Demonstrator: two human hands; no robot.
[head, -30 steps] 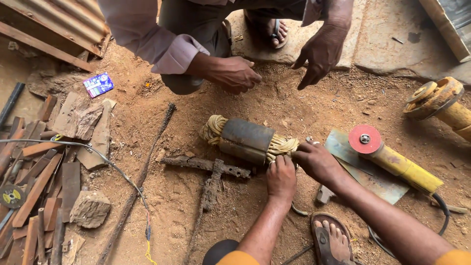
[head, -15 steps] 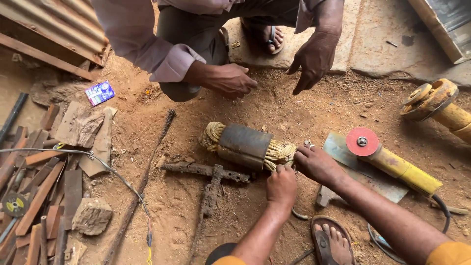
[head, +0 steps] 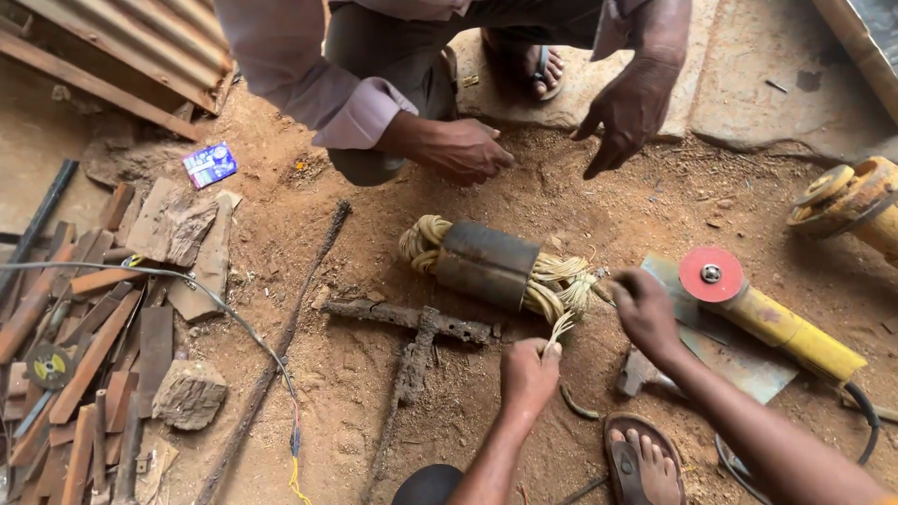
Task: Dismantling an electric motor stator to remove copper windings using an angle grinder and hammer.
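Weight is judged high in the dark steel cylinder wound with tan copper wire (head: 491, 266), lying on the sandy floor (head: 655, 215); its frayed strands are springy, best taken near their ends. One strand is pinched in the left hand (head: 528, 372); another tuft is gripped by the right hand (head: 644, 313).

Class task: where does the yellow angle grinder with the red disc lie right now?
The yellow angle grinder lies on the dirt, right of the wound motor core, just beyond the right hand.

co-worker (head: 402, 56): cut off above chest by top edge | second yellow tool (head: 856, 201): cropped at right edge | grinder cable (head: 865, 421): runs behind right forearm
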